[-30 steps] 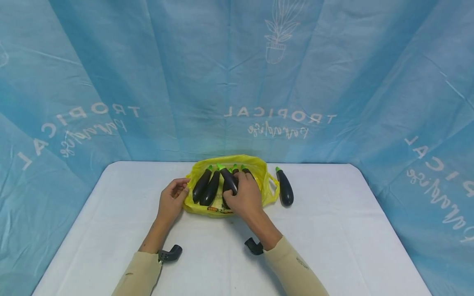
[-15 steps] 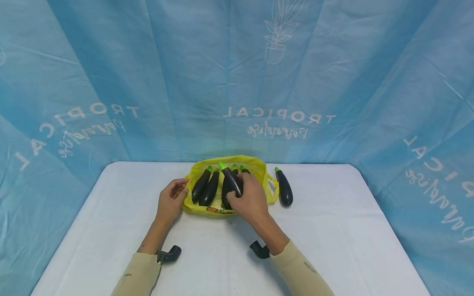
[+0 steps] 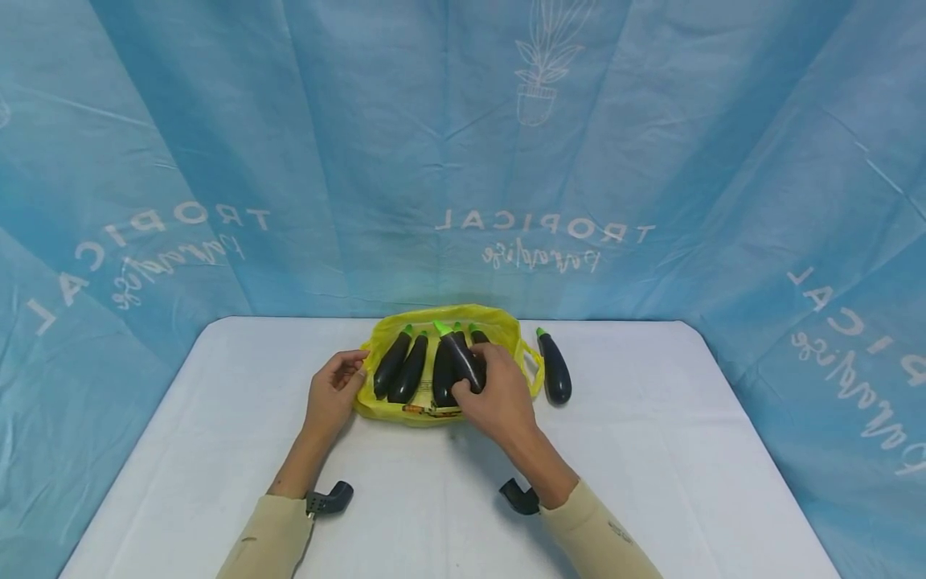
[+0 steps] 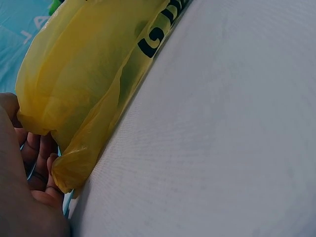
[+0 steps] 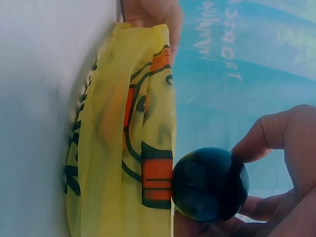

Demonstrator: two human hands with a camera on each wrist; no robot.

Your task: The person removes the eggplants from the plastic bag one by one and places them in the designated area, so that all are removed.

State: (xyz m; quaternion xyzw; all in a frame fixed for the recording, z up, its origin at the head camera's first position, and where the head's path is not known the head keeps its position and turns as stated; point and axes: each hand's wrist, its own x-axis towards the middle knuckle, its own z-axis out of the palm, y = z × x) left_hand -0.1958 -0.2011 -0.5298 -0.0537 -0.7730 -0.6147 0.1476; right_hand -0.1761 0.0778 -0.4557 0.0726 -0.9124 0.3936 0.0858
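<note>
The eggplants (image 3: 409,370) are black with green tops (image 3: 442,328). The bag (image 3: 387,412) is yellow with black and orange print (image 5: 157,180). The worktop (image 3: 651,442) is white, the curtain (image 3: 376,161) blue.

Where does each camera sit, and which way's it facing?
Head: on the head, looking forward and down at the yellow plastic bag and eggplants; left hand, right hand, sleeves show.
Left wrist: on that wrist, facing the bag and tablecloth; left hand shows partly.
Right wrist: on that wrist, facing the held eggplant; both hands show partly.
Both wrist views share bag and left hand.
</note>
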